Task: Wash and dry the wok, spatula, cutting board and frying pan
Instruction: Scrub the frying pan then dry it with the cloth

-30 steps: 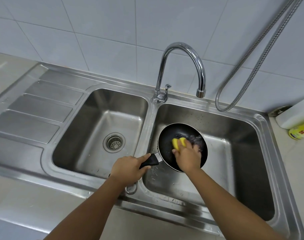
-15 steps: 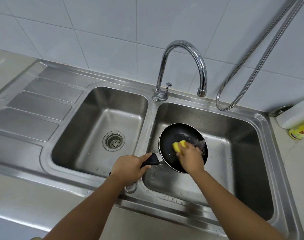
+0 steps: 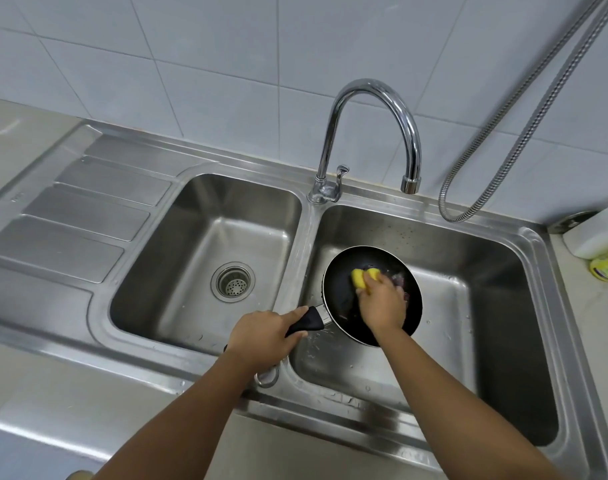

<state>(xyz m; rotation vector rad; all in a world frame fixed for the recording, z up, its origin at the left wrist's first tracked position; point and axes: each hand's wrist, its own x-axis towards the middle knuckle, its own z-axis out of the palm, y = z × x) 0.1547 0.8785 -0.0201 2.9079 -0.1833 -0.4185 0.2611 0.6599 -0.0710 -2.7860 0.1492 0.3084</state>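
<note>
A small black frying pan (image 3: 340, 292) is held tilted over the right basin (image 3: 469, 271) of a steel double sink. My left hand (image 3: 262, 336) grips its black handle (image 3: 306, 323), thumb stretched along it. My right hand (image 3: 382, 304) is inside the pan and holds a yellow sponge (image 3: 359, 277) pressed against the pan's inner surface. A metal ring at the handle's end hangs below my left hand. No wok, spatula or cutting board is in view.
A chrome gooseneck tap (image 3: 375, 133) arches over the right basin, no water running. The left basin (image 3: 205, 258) has a drain strainer (image 3: 232, 281). A ribbed drainboard (image 3: 70, 216) lies left. A metal hose (image 3: 524, 126) hangs right; a white bottle (image 3: 597, 237) and yellow container (image 3: 607, 268) stand at the right edge.
My right hand has rubbed the sponge a little across the inside of the pan. My left hand keeps the same grip on the handle.
</note>
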